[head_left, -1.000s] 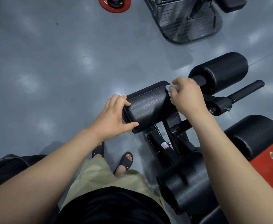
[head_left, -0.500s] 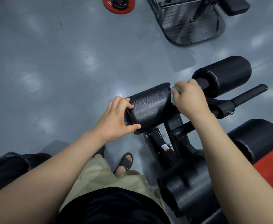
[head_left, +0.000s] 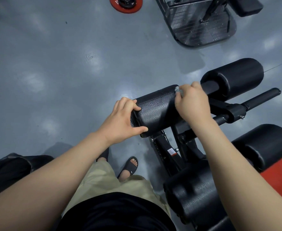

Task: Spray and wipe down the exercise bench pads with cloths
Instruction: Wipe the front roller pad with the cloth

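Observation:
A black roller pad (head_left: 155, 110) of the exercise bench lies in front of me, its top speckled with droplets. My left hand (head_left: 122, 120) grips the pad's near left end, thumb under and fingers over. My right hand (head_left: 192, 103) presses a small pale cloth (head_left: 177, 90) onto the pad's right end; only a corner of the cloth shows past my fingers. A second roller pad (head_left: 233, 77) sits farther right, a third (head_left: 267, 144) lower right, and a large pad (head_left: 197, 194) lies below my right forearm.
The bench's black frame (head_left: 168, 150) and a handle bar (head_left: 260, 99) run under the pads. Another machine's footplate (head_left: 202, 30) stands at the top right. A red weight plate (head_left: 126, 4) lies on the grey floor. A dark bag (head_left: 8, 172) sits at left, a red mat (head_left: 280, 177) at right.
My right hand with the cloth has shifted slightly toward me and left along the pad's right end. My left hand keeps its grip on the pad's left end.

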Motion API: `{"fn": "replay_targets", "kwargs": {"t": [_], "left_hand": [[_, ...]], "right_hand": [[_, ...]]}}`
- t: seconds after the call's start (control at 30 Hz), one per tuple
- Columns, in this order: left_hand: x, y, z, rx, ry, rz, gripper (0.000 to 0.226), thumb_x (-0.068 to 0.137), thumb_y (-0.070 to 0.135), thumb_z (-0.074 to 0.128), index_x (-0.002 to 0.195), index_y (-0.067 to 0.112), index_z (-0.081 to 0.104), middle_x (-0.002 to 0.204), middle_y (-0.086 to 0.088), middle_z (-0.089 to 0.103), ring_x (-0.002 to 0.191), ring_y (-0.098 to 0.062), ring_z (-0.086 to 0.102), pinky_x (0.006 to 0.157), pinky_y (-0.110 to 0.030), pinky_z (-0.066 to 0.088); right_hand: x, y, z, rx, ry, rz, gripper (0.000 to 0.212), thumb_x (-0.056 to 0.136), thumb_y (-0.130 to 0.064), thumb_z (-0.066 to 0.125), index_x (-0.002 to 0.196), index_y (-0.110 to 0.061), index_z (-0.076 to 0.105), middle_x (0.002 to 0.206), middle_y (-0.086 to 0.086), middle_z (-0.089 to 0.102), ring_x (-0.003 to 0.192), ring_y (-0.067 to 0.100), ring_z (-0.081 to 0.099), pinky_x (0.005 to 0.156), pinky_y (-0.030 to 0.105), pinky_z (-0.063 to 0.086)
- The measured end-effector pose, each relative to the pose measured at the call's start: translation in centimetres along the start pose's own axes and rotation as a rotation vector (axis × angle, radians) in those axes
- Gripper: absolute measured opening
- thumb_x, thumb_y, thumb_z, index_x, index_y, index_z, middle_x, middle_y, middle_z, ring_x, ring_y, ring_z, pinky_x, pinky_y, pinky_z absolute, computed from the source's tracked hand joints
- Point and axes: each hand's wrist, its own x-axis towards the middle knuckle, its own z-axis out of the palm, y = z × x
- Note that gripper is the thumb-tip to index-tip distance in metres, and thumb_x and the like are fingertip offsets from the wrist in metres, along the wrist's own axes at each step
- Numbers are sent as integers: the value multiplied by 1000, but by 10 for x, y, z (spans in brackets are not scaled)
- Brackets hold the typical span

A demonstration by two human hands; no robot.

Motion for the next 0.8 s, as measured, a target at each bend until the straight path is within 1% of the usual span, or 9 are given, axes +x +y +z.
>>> {"fn": "replay_targets", "kwargs": {"t": [0.07,0.17,0.3,0.37,0.47,0.57,0.63,0.7,0.8], "left_hand": [[0,0,0,-1,8,-3,68,68,48,90,120,24,52,135,6,41,133,6,26,101,-21,29],[0,2,0,11,-2,-6,68,69,49,89,120,25,51,136,7,41,138,-2,29,98,-23,31],[0,2,0,5,-3,-5,68,69,49,89,120,25,51,135,7,40,139,-2,29,100,-24,32],[-1,1,0,1,0,-8,68,68,50,88,120,26,51,134,9,40,139,-2,29,100,-25,32],[-1,1,0,-4,6,-11,68,68,50,89,119,26,51,134,9,40,139,-1,29,100,-25,33],[-1,1,1,-4,4,-9,68,68,49,89,120,25,51,133,10,38,139,-4,30,102,-23,32],[0,1,1,1,0,-7,68,68,48,89,120,25,51,134,9,39,138,-3,29,102,-21,30],[0,1,1,2,4,-4,68,68,47,90,120,24,52,134,8,40,135,2,28,102,-20,28],[-1,0,2,-12,7,-15,68,68,48,90,120,26,52,134,9,40,131,9,25,101,-22,30]], "right_hand": [[-11,-13,4,19,-28,-100,22,97,-22,57,99,-3,68,94,11,49,73,42,58,68,40,45],[-14,-12,0,72,-62,-180,24,96,-24,61,113,-10,72,95,10,53,76,36,59,69,35,44],[3,7,-6,35,-24,6,26,100,-27,56,110,-7,70,98,13,52,85,41,59,76,39,45],[2,-1,-2,19,-2,21,25,100,-25,54,104,-5,69,96,12,51,83,42,58,75,41,46],[-20,-30,6,80,-30,-140,22,97,-23,58,103,-7,71,93,9,51,76,40,60,68,40,48],[-36,-41,5,177,-113,-288,23,94,-21,64,114,-12,72,93,4,50,70,32,60,62,35,50],[-27,-31,0,171,-91,-251,21,95,-26,65,112,-17,74,92,4,51,73,32,61,66,36,51],[-9,-11,-2,107,-39,-140,22,99,-32,60,105,-17,75,88,8,51,78,35,60,72,39,51],[2,0,-1,37,11,-24,28,101,-31,54,92,-10,70,85,7,45,74,38,55,71,43,50]]}}
